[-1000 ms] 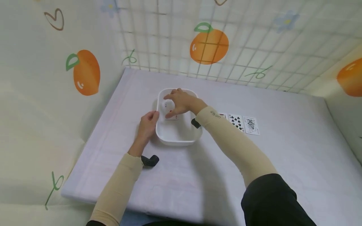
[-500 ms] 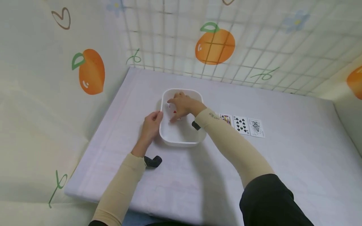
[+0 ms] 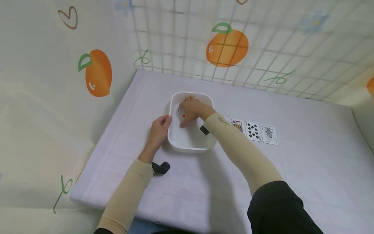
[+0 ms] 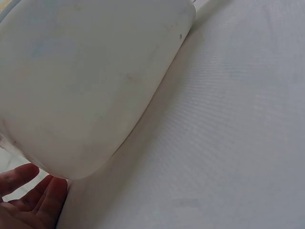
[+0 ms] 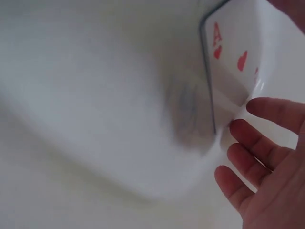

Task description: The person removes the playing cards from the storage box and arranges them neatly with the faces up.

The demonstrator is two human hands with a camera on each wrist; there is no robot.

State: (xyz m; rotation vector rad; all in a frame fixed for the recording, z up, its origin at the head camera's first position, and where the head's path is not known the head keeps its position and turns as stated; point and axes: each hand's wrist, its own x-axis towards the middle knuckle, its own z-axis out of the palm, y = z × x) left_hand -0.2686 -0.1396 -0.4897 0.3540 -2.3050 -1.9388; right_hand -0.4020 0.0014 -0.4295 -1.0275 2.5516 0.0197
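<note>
The left hand (image 3: 159, 128) rests its straight fingers against the tub's (image 3: 190, 148) left wall, steadying it. Inside the tub, the right hand (image 3: 193, 109) pinches an ace (image 5: 236, 57). Next, it likely joins the row of cards (image 3: 253, 131) to the right.

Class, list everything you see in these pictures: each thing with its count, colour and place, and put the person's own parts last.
Tub: one, white, middle of the table.
Ace of hearts: one, white with red marks, inside the tub under the right hand.
Playing cards: at least three, face up in a row, right of the tub.
Table: one, pale lilac cover.
Backdrop: cream, printed with oranges, hearts and flowers, behind and beside the table.
Wrist cameras: two, black, one on each wrist.
Left hand: rests against the tub's left wall.
Right hand: inside the tub, fingers on the ace.
Sleeves: two, beige.
</note>
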